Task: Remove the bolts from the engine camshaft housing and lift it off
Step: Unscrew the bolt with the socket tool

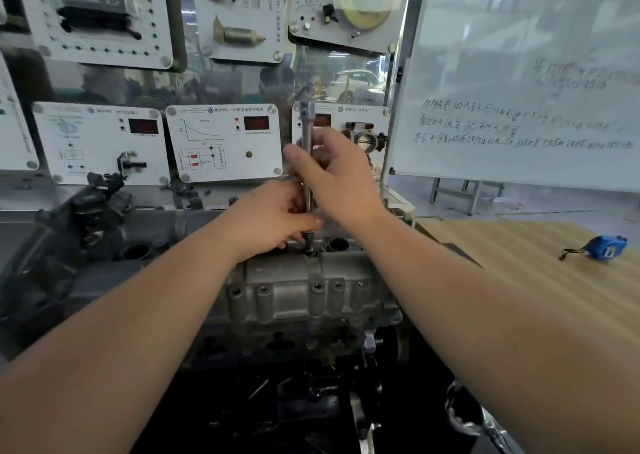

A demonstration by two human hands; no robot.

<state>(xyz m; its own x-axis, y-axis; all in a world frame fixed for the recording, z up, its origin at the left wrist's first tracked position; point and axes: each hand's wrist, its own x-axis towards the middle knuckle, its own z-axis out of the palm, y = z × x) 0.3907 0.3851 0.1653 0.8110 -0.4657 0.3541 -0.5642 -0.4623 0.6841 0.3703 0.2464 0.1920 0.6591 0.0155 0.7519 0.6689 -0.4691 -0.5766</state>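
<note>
Two bare hands meet over the camshaft housing (298, 280), a grey cast metal block that sits on top of the engine (104, 280) in the middle of the view. A long socket wrench (307, 162) stands almost upright on the far edge of the housing, and its lower end sits on a bolt (310, 252) there. The right hand (337, 179) is curled around the upper part of the wrench shaft. The left hand (273, 218) pinches the lower part of the same shaft, just above the housing, so both hands are closed on this tool and are touching each other. Several bolt holes show along the near face of the housing. Right of the housing lies a wooden table (540, 280) with a blue tape measure (607, 247) on it. Behind the housing stand white training panels (221, 141), and a whiteboard (519, 82) with handwriting is behind and to the right.
</note>
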